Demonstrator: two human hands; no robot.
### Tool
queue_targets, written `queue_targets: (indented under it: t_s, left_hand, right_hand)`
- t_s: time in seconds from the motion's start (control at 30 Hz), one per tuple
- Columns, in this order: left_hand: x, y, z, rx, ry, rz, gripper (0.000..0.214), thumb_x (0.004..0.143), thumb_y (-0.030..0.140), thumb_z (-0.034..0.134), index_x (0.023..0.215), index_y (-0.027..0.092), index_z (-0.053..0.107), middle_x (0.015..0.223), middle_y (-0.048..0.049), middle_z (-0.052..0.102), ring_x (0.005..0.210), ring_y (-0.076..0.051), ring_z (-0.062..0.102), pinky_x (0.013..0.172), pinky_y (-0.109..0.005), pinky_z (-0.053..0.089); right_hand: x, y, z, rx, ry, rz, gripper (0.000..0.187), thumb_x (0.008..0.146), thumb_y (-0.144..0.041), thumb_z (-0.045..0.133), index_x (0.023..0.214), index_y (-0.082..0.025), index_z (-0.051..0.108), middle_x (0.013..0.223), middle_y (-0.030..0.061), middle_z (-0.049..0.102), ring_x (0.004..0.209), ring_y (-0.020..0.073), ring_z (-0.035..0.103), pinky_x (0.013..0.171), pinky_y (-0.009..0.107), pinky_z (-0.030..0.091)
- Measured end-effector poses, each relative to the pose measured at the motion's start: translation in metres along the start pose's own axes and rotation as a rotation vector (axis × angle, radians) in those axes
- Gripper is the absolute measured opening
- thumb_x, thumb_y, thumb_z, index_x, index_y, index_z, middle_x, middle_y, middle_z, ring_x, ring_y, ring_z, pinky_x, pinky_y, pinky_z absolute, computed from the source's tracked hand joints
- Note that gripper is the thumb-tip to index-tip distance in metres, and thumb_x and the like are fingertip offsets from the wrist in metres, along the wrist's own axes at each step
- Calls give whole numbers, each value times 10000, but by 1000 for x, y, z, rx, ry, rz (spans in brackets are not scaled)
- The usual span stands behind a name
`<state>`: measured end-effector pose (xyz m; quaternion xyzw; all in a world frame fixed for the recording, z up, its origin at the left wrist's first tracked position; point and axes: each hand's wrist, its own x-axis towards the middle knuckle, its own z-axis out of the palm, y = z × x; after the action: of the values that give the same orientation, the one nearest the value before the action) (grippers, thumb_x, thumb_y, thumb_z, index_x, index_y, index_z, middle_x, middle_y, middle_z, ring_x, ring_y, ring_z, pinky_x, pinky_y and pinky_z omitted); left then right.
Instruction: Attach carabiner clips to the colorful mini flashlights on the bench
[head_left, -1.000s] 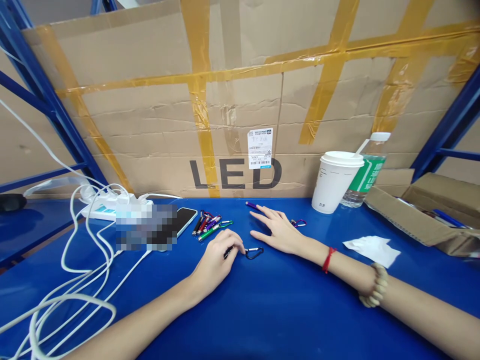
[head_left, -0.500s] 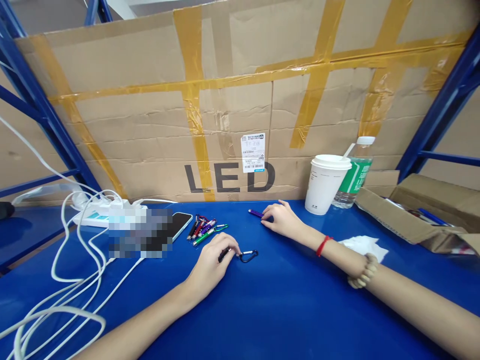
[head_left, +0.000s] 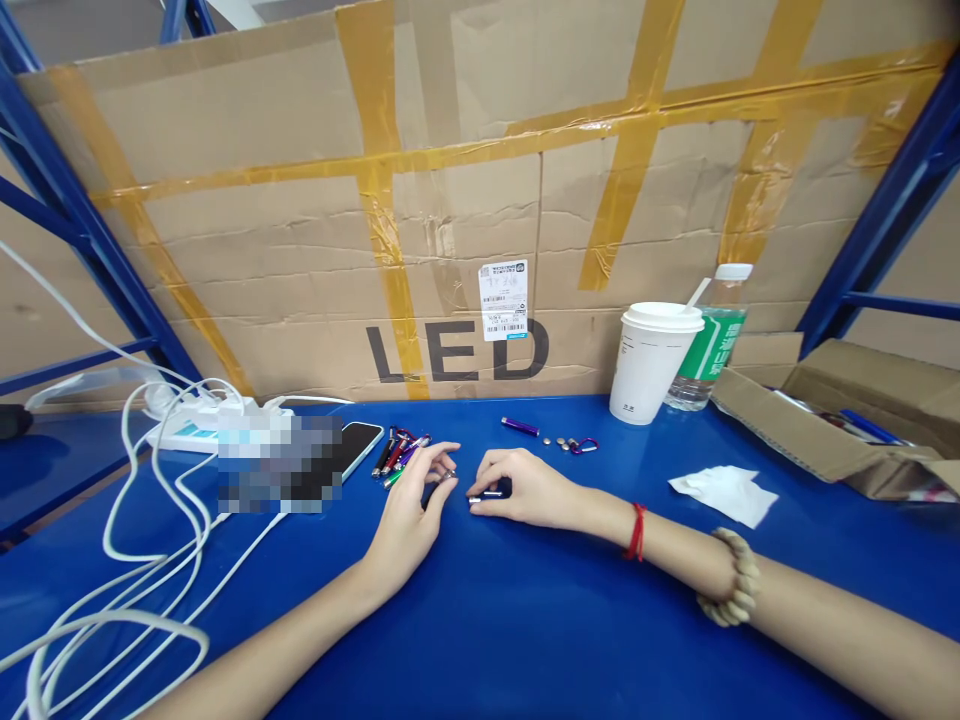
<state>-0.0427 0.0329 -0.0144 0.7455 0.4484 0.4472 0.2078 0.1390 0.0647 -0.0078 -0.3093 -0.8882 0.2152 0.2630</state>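
Observation:
My left hand is closed around a small black flashlight tube, mostly hidden by the fingers, with a shiny end near the fingertips. Facing it across a narrow gap, my right hand pinches a silver end cap with a black carabiner. Beyond the right hand lies a purple flashlight tube. Small silver button cells and a purple carabiner with its cap lie to its right. Behind the left hand is a pile of several coloured mini flashlights, partly covered.
A phone, power strip and white cables occupy the left. At right are a white cup, a water bottle, a crumpled tissue and an open cardboard box. A large carton stands behind.
My right hand has left the purple tube and come back toward the left hand. The black carabiner end is now in the right hand, apart from the black tube. Button cells and the purple carabiner are uncovered.

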Motion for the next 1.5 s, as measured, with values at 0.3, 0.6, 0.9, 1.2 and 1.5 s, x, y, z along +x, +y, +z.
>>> queue_targets:
  t_s: [0.3, 0.6, 0.9, 1.2, 1.5]
  left_hand:
    - [-3, 5, -1, -116, -114, -108, 389, 879, 250, 366, 1263, 250, 301, 940, -26, 505, 732, -101, 533, 723, -264, 460]
    - [-7, 5, 3, -200, -187, -55, 579, 836, 196, 450, 1336, 261, 166, 900, -10, 483, 745, -97, 536, 834, -310, 443]
    - [-7, 7, 1, -99, -139, -6, 521, 860, 227, 426, 1332, 233, 205, 936, -34, 563, 785, -120, 551, 810, -310, 458]
    - [-5, 9, -4, 59, -137, 1, 285, 821, 251, 503, 1104, 218, 500, 828, -12, 608, 791, -143, 586, 777, -273, 470]
    - [-6, 8, -6, 88, -229, 15, 317, 856, 264, 458, 1173, 265, 457, 969, -4, 629, 931, -145, 604, 773, -235, 478]
  right_hand:
    - [-4, -5, 6, 347, 239, 173, 262, 807, -344, 544, 954, -182, 689, 931, 44, 697, 830, 174, 622, 761, 297, 466]
    - [-6, -3, 9, 601, 241, 222, 310, 731, -410, 617, 901, -163, 697, 893, 60, 702, 802, 183, 637, 738, 311, 494]
    - [-7, -6, 15, 768, 229, 321, 333, 644, -420, 689, 808, -131, 694, 743, 42, 694, 630, 127, 604, 620, 266, 478]
    - [-7, -4, 15, 759, 249, 334, 351, 644, -438, 687, 823, -137, 699, 783, 52, 693, 688, 145, 612, 682, 297, 480]
    - [-7, -4, 14, 818, 266, 371, 366, 589, -451, 717, 769, -133, 698, 747, 47, 694, 678, 145, 617, 694, 300, 479]
